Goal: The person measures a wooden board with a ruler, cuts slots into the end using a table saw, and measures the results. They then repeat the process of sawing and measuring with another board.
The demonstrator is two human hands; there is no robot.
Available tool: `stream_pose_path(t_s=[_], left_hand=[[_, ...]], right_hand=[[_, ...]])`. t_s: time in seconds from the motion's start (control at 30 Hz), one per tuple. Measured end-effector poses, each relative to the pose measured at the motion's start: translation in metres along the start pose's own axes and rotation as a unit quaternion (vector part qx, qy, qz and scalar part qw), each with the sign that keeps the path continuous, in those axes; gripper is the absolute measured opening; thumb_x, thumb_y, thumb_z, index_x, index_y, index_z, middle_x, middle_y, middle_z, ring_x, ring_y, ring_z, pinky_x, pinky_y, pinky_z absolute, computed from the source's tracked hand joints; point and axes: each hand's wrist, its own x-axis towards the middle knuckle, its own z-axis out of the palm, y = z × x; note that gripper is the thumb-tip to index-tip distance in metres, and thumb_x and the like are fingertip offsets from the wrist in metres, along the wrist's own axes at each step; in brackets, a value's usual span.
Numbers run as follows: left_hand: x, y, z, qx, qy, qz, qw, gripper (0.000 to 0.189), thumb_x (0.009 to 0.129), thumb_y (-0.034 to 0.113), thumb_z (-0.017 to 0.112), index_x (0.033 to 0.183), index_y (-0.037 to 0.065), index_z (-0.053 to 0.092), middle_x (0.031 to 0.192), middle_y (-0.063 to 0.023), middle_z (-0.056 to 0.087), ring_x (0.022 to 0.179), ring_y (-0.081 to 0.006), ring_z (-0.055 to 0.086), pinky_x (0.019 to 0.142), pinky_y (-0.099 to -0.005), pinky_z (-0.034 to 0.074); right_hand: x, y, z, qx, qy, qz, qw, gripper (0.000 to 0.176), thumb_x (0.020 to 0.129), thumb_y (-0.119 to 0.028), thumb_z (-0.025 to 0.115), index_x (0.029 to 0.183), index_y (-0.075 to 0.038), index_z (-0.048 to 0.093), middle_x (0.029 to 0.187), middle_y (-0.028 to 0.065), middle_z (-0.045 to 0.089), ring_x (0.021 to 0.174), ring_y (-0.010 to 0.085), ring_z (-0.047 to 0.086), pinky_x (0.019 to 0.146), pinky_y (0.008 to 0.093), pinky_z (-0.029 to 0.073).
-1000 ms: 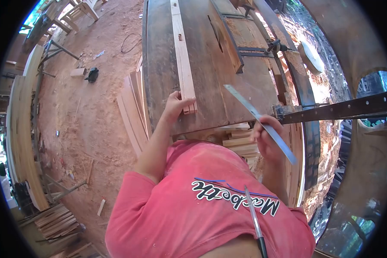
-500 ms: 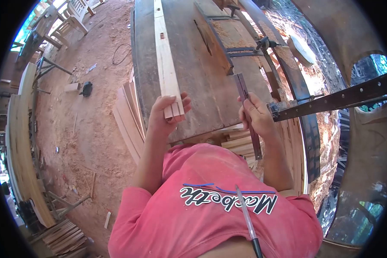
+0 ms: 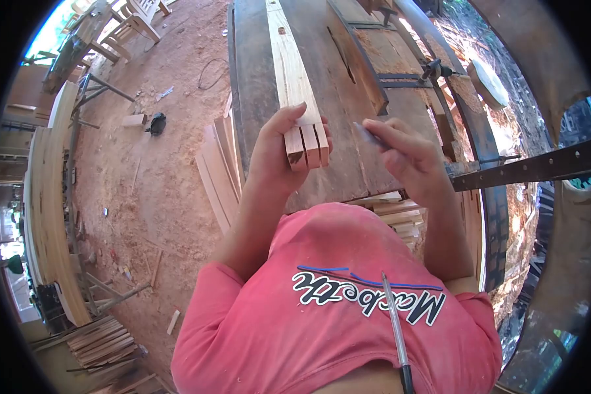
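Note:
My left hand (image 3: 276, 148) is wrapped around the near end of a long pale wooden bar (image 3: 295, 79), its thumb on top. Two slots are cut into that end, splitting it into prongs, and mortise holes show farther along. The bar's far part rests over the worn table (image 3: 348, 154). To the right, my right hand (image 3: 412, 157) pinches a dark strip (image 3: 369, 136) between thumb and fingers. Only a short, blurred piece of the strip shows, pointing toward the bar end; a gap separates them.
A metal fence (image 3: 364, 65) and clamp (image 3: 433, 69) are on the table. A perforated metal bar (image 3: 532, 167) juts in from the right. Boards (image 3: 213, 167) lean at the table's left. Stacked planks (image 3: 52, 217) stand farther left. A pen (image 3: 397, 322) hangs on the pink shirt.
The bar's end is raised and turned, so its slots now face me. My right hand has tilted the dark strip from lengthwise view to pointing left at the bar. The view has shifted left.

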Motion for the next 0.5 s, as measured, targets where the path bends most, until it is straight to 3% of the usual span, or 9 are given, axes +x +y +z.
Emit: stream_pose_path(t_s=[0.13, 0.33, 0.4, 0.5], left_hand=[[-0.009, 0.018, 0.03, 0.033, 0.022, 0.072, 0.997, 0.04, 0.093, 0.032, 0.059, 0.104, -0.006, 0.059, 0.086, -0.0152, 0.066, 0.074, -0.0279, 0.067, 0.068, -0.0385, 0.055], [0.0, 0.049, 0.056, 0.014, -0.051, 0.117, 0.992, 0.035, 0.093, 0.032, 0.058, 0.098, -0.003, 0.058, 0.081, -0.0167, 0.065, 0.072, -0.0298, 0.066, 0.072, -0.0422, 0.054], [0.005, 0.055, 0.058, 0.02, -0.077, 0.122, 0.989, 0.049, 0.093, 0.032, 0.059, 0.118, -0.009, 0.048, 0.095, -0.0223, 0.062, 0.084, -0.0303, 0.065, 0.079, -0.0407, 0.056], [0.009, 0.059, 0.063, 0.027, -0.086, 0.12, 0.989, 0.059, 0.094, 0.033, 0.06, 0.128, -0.012, 0.041, 0.101, -0.0253, 0.059, 0.089, -0.0306, 0.065, 0.081, -0.04, 0.057]], right_hand=[[0.027, -0.008, 0.003, -0.023, 0.015, 0.027, 0.999, 0.03, 0.09, -0.006, 0.067, 0.12, -0.002, 0.067, 0.085, 0.0053, 0.057, 0.074, 0.0123, 0.052, 0.066, 0.0263, 0.042], [0.061, -0.038, -0.007, -0.119, -0.032, -0.033, 0.992, 0.02, 0.087, -0.007, 0.069, 0.106, -0.003, 0.07, 0.083, 0.0065, 0.06, 0.072, 0.0184, 0.058, 0.068, 0.0292, 0.046], [0.069, -0.046, -0.008, -0.172, -0.037, -0.055, 0.983, 0.018, 0.087, -0.007, 0.069, 0.105, -0.003, 0.07, 0.082, 0.0074, 0.062, 0.072, 0.0213, 0.061, 0.069, 0.0314, 0.047], [0.076, -0.052, -0.007, -0.263, -0.015, -0.125, 0.957, 0.02, 0.086, -0.008, 0.067, 0.105, -0.004, 0.071, 0.083, 0.0095, 0.067, 0.074, 0.0267, 0.063, 0.07, 0.0364, 0.049]])
